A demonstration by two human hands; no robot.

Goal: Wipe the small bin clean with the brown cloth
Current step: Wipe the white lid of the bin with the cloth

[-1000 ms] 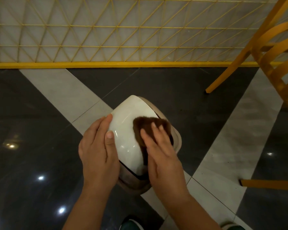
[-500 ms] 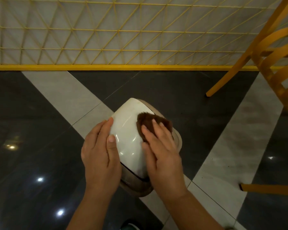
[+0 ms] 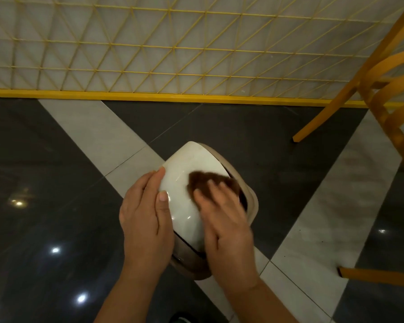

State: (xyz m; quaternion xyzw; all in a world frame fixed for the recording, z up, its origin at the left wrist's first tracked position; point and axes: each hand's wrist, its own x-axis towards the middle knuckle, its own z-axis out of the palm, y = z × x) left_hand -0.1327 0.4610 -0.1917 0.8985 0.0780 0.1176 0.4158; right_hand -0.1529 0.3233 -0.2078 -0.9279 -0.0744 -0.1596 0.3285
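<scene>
Now small bin (image 3: 191,201) lengthwise near-left to far-right

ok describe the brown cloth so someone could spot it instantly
On the dark tiled floor below the yellow lattice wall stands the small bin. The brown cloth lies on its white lid under the right hand, the only dark fuzzy patch there.

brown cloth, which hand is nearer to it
Right. The right hand presses flat on the brown cloth; the left hand rests on the small bin's left side, apart from the cloth.
</scene>
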